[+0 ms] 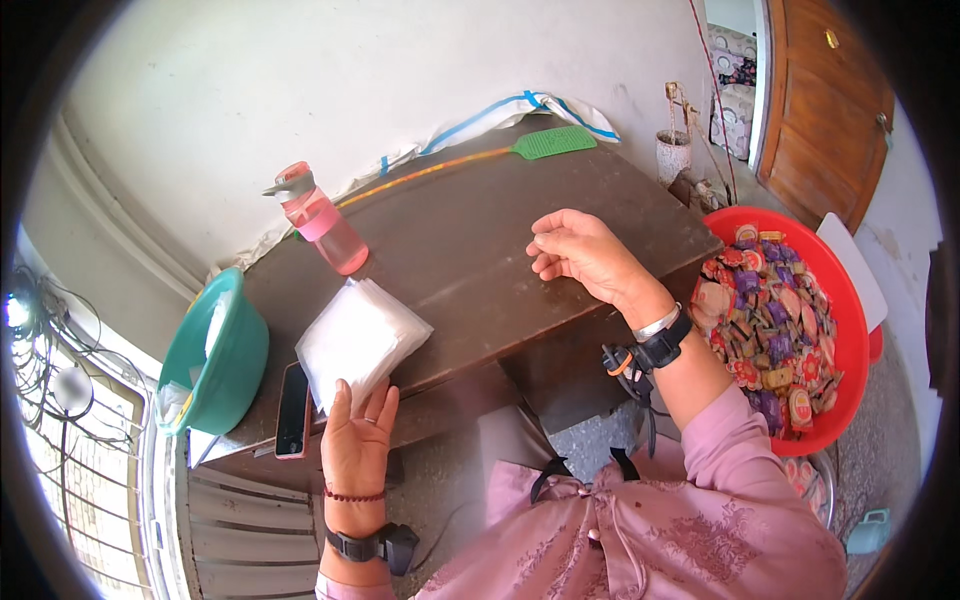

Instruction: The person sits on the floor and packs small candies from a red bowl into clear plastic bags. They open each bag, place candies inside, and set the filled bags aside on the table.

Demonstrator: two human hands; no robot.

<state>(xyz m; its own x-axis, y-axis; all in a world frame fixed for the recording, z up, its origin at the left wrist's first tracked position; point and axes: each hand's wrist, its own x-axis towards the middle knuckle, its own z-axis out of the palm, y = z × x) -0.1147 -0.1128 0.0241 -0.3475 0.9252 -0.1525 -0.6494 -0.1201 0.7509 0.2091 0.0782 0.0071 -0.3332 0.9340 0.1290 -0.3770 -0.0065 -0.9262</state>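
My left hand (358, 427) is palm up at the table's front edge, its fingertips at the near corner of a stack of clear plastic bags (364, 337); whether it grips them cannot be told. A smartphone (293, 411) lies just left of that hand. My right hand (574, 251) hovers over the dark wooden table (480, 292), fingers loosely curled and apart, holding nothing. Below and right of it stands a red plastic tub (855, 352) full of small wrapped packets (780, 330). Each wrist wears a black strap with a device.
A pink water bottle (330, 232) stands behind the bags. A teal basin (244, 360) with white items stands at the table's left end. A green fly swatter (555, 142) lies along the back. A white lid or board (853, 270) leans by the tub; a blue mug (868, 531) sits lower right.
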